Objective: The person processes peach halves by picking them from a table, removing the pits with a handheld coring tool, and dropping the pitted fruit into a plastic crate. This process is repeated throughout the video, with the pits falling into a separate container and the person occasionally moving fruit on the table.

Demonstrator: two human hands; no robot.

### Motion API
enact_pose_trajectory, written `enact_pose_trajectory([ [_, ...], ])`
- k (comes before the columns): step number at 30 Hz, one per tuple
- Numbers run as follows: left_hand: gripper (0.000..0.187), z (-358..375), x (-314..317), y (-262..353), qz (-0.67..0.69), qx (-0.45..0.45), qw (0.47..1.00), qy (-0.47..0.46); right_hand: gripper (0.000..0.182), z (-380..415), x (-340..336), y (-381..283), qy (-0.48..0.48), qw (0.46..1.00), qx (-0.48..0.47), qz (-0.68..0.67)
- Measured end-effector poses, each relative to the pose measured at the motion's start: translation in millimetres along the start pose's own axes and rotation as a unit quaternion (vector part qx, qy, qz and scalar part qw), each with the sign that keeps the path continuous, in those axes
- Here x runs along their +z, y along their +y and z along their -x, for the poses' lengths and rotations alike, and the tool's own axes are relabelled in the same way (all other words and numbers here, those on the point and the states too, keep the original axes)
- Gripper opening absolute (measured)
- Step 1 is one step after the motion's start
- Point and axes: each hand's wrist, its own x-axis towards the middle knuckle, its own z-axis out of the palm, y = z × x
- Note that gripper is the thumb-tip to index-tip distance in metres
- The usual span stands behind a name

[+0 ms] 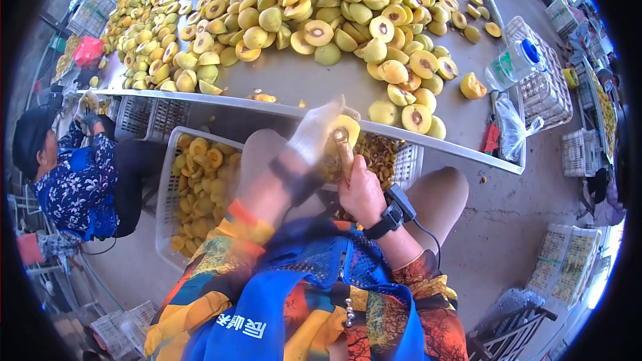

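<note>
My left hand (311, 135), in a white glove and smeared by motion, grips a yellow peach half (346, 124) just in front of the table edge. My right hand (362, 192) is bare and wrapped around the handle of a pitting tool (346, 155). The tool's rounded tip touches the cut face of the peach half, at its middle. Below both hands, partly hidden by them, is a crate (406, 165) with brown pits and scraps. A heap of halved peaches (321, 32), many with pits in them, lies on the metal table (267, 82) ahead.
A white crate of pitted peach halves (194, 190) stands by my left knee. On the table's right end are a clear plastic jug (511, 65), a plastic bag (511, 127) and a red item (491, 138). A co-worker (77, 174) sits at the left.
</note>
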Motion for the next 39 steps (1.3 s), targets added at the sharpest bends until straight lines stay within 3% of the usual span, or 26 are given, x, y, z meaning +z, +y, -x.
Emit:
enact_pose_trajectory([
  [3,0.052,11,2,18,-0.015,-0.053,0.998,-0.001,0.029,-3,-10,-6,-0.010,1.000,-0.023,0.008],
  [6,0.071,15,-6,30,-0.123,-0.114,0.983,-0.069,0.038,-9,-14,4,0.117,0.987,-0.020,-0.105],
  [8,0.074,19,-6,24,-0.350,-0.010,0.935,-0.055,0.043,-15,-19,0,0.104,0.987,-0.045,-0.114],
  [10,0.076,22,-4,24,-0.345,-0.021,0.936,-0.072,0.042,-17,-21,-5,0.053,0.994,-0.039,-0.083],
  [11,0.075,23,-1,28,-0.225,-0.082,0.966,-0.093,0.037,-23,-14,9,0.095,0.990,-0.105,-0.028],
  [12,0.076,24,2,31,-0.100,-0.142,0.978,-0.113,0.034,-25,-14,10,0.097,0.983,-0.071,-0.137],
  [14,0.064,21,-6,12,-0.032,-0.039,0.993,-0.107,0.027,-29,-10,10,0.092,0.932,-0.002,-0.351],
  [15,0.059,21,-9,3,0.002,0.013,0.995,-0.103,0.019,-34,-2,14,0.121,0.911,-0.002,-0.395],
  [18,0.058,21,5,-14,0.025,0.115,0.992,0.044,0.020,-33,18,-1,0.112,0.841,0.101,-0.520],
  [19,0.057,17,6,-15,0.121,0.087,0.985,0.091,0.017,-35,32,5,0.117,0.873,0.066,-0.468],
  [21,0.054,11,-3,-11,0.189,0.072,0.969,0.140,0.023,-26,38,10,0.161,0.969,0.000,-0.186],
  [22,0.053,11,-7,-9,0.223,0.064,0.959,0.164,0.027,-12,21,-14,0.149,0.981,0.000,-0.125],
  [25,0.052,15,-13,-4,0.165,0.057,0.971,0.163,0.032,-5,15,-13,0.089,0.994,0.016,-0.056],
  [28,0.053,19,-8,-5,0.099,0.081,0.979,0.155,0.028,-2,15,-11,0.080,0.995,-0.053,-0.018],
  [39,0.049,24,5,-7,-0.035,0.161,0.978,0.126,0.018,4,6,-12,0.031,0.998,-0.051,-0.023],
])
